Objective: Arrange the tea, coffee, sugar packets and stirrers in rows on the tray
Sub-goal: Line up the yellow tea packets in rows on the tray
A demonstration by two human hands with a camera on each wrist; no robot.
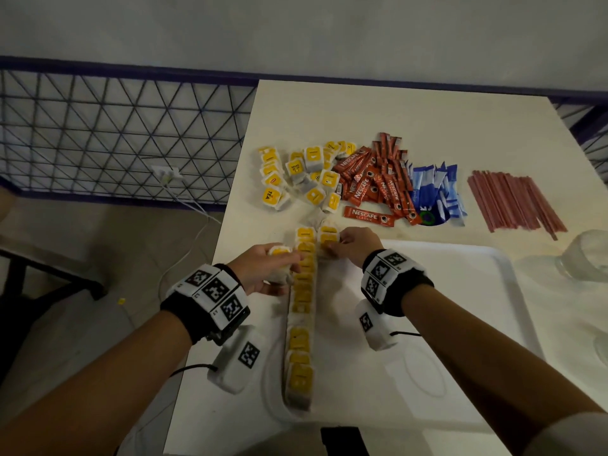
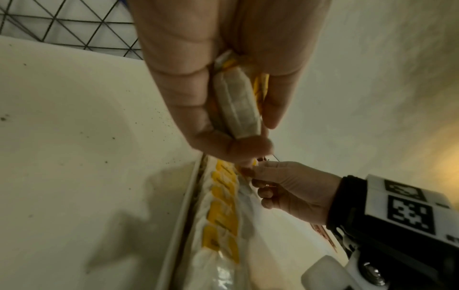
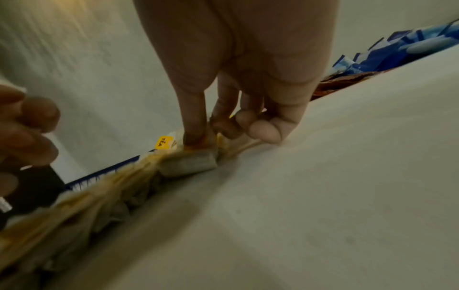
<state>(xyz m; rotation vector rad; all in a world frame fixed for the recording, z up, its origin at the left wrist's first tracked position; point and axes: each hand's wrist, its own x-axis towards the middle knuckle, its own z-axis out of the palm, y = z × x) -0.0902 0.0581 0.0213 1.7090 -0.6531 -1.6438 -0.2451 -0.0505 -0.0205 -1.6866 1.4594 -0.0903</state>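
Yellow-tagged tea bags stand in a long row along the left side of the white tray. A second short row begins beside it at the far end. My left hand hovers over the first row, thumb and fingers gripping a small stack of tea bags. My right hand pinches a tea bag at the near end of the short row, its fingertips pressed on top. Loose tea bags, coffee sticks, blue sugar packets and red stirrers lie beyond the tray.
A clear glass stands at the table's right edge, near the tray's far right corner. The table's left edge runs close to the tea rows, with floor and a wire fence beyond.
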